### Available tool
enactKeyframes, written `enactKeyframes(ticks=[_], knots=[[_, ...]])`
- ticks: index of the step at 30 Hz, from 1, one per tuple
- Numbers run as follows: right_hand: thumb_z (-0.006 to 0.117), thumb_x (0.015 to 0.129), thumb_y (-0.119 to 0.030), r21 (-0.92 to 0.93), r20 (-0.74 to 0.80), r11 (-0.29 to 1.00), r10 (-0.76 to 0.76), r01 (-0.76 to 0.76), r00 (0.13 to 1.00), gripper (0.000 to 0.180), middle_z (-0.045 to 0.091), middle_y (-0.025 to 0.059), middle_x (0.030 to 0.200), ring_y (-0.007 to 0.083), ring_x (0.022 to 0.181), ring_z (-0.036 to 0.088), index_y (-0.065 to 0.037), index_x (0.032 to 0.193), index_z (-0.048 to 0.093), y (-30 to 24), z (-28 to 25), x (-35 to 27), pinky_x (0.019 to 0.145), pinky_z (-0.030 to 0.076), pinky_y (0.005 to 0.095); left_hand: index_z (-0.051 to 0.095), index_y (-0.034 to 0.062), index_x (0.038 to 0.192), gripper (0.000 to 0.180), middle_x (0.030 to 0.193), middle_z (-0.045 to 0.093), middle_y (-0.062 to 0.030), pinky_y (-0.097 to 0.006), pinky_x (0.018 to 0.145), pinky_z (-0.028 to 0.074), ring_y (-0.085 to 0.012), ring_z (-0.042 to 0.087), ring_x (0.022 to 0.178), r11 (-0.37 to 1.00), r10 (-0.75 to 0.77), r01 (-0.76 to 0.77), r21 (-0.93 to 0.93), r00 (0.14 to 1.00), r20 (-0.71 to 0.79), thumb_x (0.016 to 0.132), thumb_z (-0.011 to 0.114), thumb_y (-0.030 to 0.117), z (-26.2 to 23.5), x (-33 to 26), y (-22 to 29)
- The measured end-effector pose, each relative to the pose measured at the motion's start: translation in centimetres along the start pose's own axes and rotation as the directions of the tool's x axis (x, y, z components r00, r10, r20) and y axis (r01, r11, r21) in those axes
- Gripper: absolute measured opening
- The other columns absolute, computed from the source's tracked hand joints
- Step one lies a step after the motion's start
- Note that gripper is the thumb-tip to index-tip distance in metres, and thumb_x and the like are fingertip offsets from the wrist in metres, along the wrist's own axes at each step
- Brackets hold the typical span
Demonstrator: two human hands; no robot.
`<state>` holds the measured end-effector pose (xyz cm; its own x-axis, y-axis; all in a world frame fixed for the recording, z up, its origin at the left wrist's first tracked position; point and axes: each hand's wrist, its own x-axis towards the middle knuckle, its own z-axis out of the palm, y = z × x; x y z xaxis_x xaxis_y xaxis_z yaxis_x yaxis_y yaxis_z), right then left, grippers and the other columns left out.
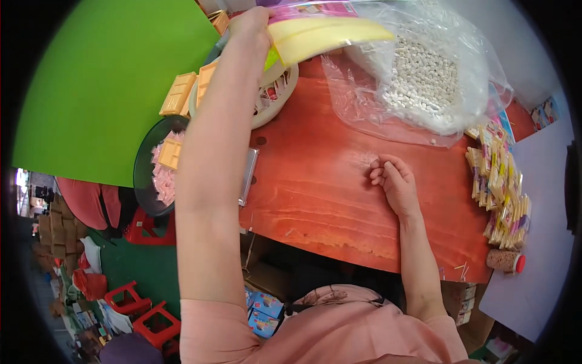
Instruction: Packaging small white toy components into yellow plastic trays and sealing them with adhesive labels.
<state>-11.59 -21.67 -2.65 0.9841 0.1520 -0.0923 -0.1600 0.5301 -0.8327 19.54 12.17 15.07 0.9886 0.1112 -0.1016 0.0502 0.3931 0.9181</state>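
My left hand (250,27) reaches to the far edge of the table and is closed on a yellow and pink plastic packaging bag (330,36), blurred a little by motion. Below that bag stands a round cream tub (290,100) with small wrapped pieces in it, partly hidden behind my forearm. My right hand (395,182) hovers at or just over the red table, fingers curled in, with nothing visible in them. Beyond it lies a large clear plastic bag (357,115) full of small white pellets (424,79).
A dark bowl (144,176) of pink pieces with an orange tray (170,155) sits left of my arm, near more orange trays (178,94). Yellow packets (500,182) are piled at the right, by a red-lidded jar (504,261). Red stools (156,324) stand on the green floor.
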Motion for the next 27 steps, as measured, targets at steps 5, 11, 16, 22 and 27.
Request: enactKeyframes(ticks=[5, 11, 16, 22, 27], knots=[[0.05, 0.102, -0.01, 0.003, 0.073, 1.0, 0.003, -0.003, 0.997, 0.023, 0.065, 0.0118, 0.105, 0.0166, 0.086, 0.063, 0.0, 0.12, 0.06, 0.4, 1.4, 0.5, 0.075, 0.052, 0.0289, 0.06, -0.0076, 0.106, 0.02, 0.102, 0.067, -0.0197, -0.047, 0.079, 0.061, -0.034, 0.069, 0.089, 0.997, 0.005, -0.004, 0.08, 1.0, -0.018, 0.086, 0.061, -0.008, -5.5, 4.9, 0.3], [0.049, 0.102, -0.009, -0.043, 0.029, 0.999, -0.03, 0.031, 0.999, 0.023, 0.064, 0.0118, 0.106, 0.0158, 0.088, 0.061, 0.001, 0.12, 0.059, 0.0, -0.8, 0.0, 0.075, 0.051, 0.0284, 0.056, -0.0141, 0.114, 0.044, 0.111, 0.064, -0.0299, -0.042, 0.085, 0.055, -0.0413, 0.067, 0.096, 0.787, 0.435, -0.238, 0.569, 0.868, -0.239, 0.08, 0.07, 0.011, 3.4, -4.8, -8.4], [0.05, 0.102, -0.009, -0.044, 0.015, 0.997, -0.059, 0.059, 0.998, 0.024, 0.064, 0.012, 0.106, 0.0159, 0.087, 0.061, 0.001, 0.122, 0.059, 0.4, -1.1, 0.0, 0.075, 0.051, 0.0279, 0.058, -0.0049, 0.117, 0.04, 0.127, 0.051, -0.031, -0.051, 0.101, 0.04, -0.0445, 0.05, 0.118, 0.112, 0.823, -0.481, 0.869, 0.535, 0.19, 0.082, 0.065, 0.013, 4.5, -16.0, -10.5], [0.051, 0.102, -0.009, -0.091, 0.013, 0.994, -0.062, 0.063, 0.998, 0.025, 0.064, 0.0125, 0.106, 0.0156, 0.086, 0.061, 0.001, 0.123, 0.059, 0.1, -1.2, -0.2, 0.076, 0.052, 0.0275, 0.06, -0.0015, 0.112, 0.037, 0.124, 0.053, -0.0228, -0.051, 0.096, 0.041, -0.0393, 0.049, 0.116, -0.085, 0.894, -0.178, 0.98, 0.421, 0.154, 0.077, 0.064, 0.008, -7.3, -21.4, -8.9], [0.052, 0.102, -0.01, -0.122, 0.028, 0.991, -0.06, 0.063, 0.998, 0.025, 0.065, 0.0122, 0.108, 0.0153, 0.087, 0.061, 0.0, 0.123, 0.059, 0.4, -1.5, -0.1, 0.076, 0.052, 0.0273, 0.052, -0.003, 0.125, 0.061, 0.131, 0.044, -0.0222, -0.055, 0.097, 0.044, -0.0394, 0.046, 0.123, 0.116, 0.708, 0.502, 0.857, 0.564, -0.426, 0.082, 0.07, 0.035, -18.9, -24.3, -4.7]])
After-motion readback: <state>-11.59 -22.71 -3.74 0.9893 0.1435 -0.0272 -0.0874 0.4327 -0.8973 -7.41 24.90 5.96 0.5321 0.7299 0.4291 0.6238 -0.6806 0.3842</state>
